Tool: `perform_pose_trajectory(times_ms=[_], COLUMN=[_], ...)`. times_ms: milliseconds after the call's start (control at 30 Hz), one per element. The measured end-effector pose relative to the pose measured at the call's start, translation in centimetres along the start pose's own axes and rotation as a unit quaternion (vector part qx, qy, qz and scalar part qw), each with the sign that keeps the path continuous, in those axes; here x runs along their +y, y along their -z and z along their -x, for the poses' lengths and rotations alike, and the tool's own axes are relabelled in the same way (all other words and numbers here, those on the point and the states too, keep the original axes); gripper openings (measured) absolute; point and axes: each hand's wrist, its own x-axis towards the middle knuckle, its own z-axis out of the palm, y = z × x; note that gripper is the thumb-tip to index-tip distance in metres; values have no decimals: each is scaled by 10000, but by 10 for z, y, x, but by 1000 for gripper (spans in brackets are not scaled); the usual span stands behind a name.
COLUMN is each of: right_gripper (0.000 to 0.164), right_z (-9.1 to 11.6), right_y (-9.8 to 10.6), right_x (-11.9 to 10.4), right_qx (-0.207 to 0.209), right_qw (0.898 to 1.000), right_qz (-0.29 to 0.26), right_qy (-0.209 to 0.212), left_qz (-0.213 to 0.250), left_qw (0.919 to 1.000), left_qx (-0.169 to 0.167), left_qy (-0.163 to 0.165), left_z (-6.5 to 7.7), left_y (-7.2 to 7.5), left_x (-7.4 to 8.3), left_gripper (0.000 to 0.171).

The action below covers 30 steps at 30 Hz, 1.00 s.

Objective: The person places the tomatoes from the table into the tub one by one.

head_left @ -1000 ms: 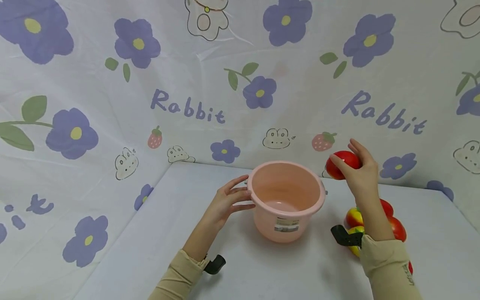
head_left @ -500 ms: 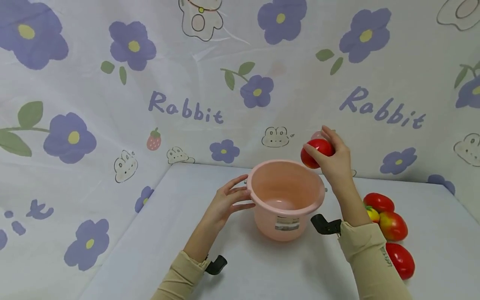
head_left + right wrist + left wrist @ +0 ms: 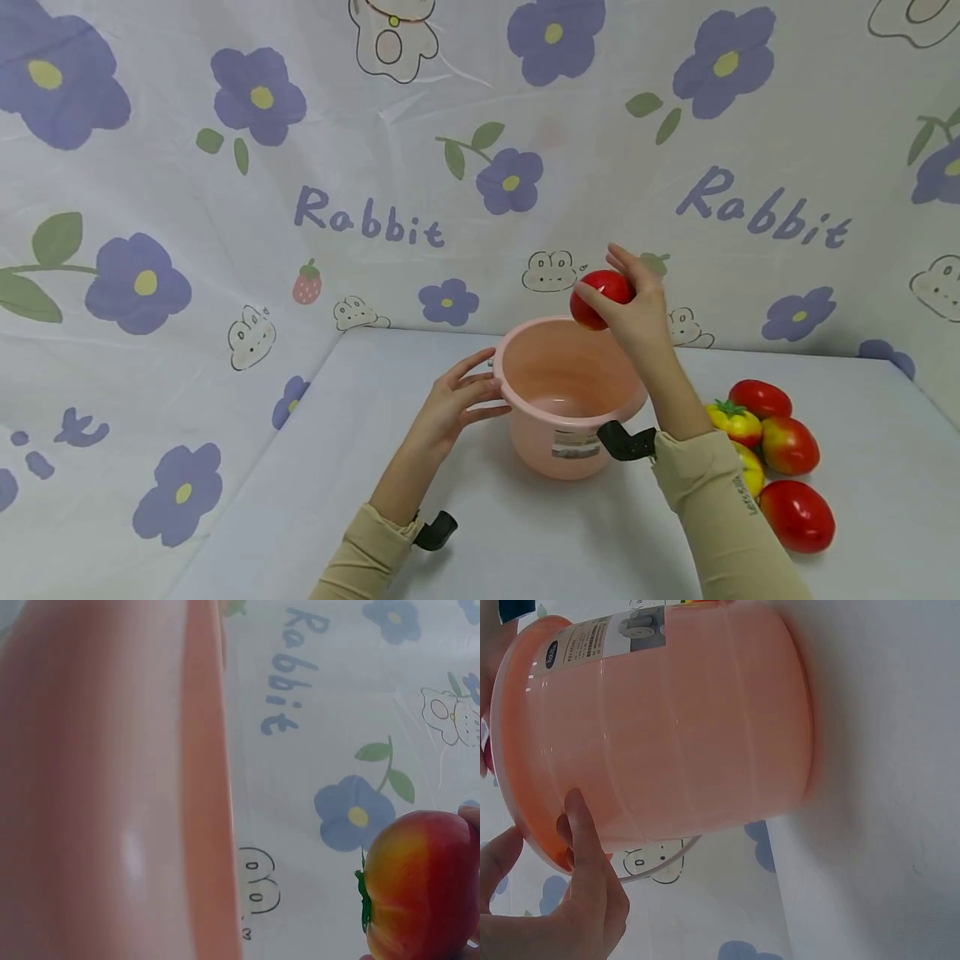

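A pink plastic bucket [image 3: 536, 442] with a paper label stands upright on the white table. My left hand [image 3: 457, 400] holds its left rim; the left wrist view shows the thumb [image 3: 501, 859] at the rim's edge and fingers against the wall below it. My right hand [image 3: 639, 312] grips a red tomato [image 3: 598, 296] above the back right part of the bucket's mouth. In the right wrist view the tomato [image 3: 420, 885] shows a yellowish side and green leafy top, beyond the bucket's rim [image 3: 206, 787]. Inside the bucket, the visible floor is bare.
Right of the bucket, several more red and yellow tomatoes [image 3: 797, 517] lie grouped on the table [image 3: 480, 550], partly behind my right sleeve. A flower-and-rabbit cloth [image 3: 480, 100] hangs along the table's back and left. A dark wrist-worn device [image 3: 626, 442] juts from the right cuff.
My right hand has carried the tomato leftward from beside the bucket to over its mouth, uncovering more of the tomatoes on the right. My left hand has stayed on the rim.
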Motion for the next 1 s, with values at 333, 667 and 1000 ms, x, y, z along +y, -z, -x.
perform_pose_trajectory(times_ms=[333, 667, 1000], right_gripper=[71, 70, 70], right_z=[-2, -4, -6], right_y=[-17, -32, -47], right_x=[-9, -14, -16], right_qx=[-206, -362, -628], right_qw=[9994, 9985, 9972], right_qz=[-244, -398, -381], right_qy=[-116, -117, -110], left_qz=[23, 4, -90], left_qw=[10000, 10000, 9999], left_qx=[-9, -12, 44], left_qy=[-4, 55, 71], left_z=[1, 0, 2], left_y=[0, -1, -1], left_x=[1, 2, 2], left_gripper=[51, 50, 50])
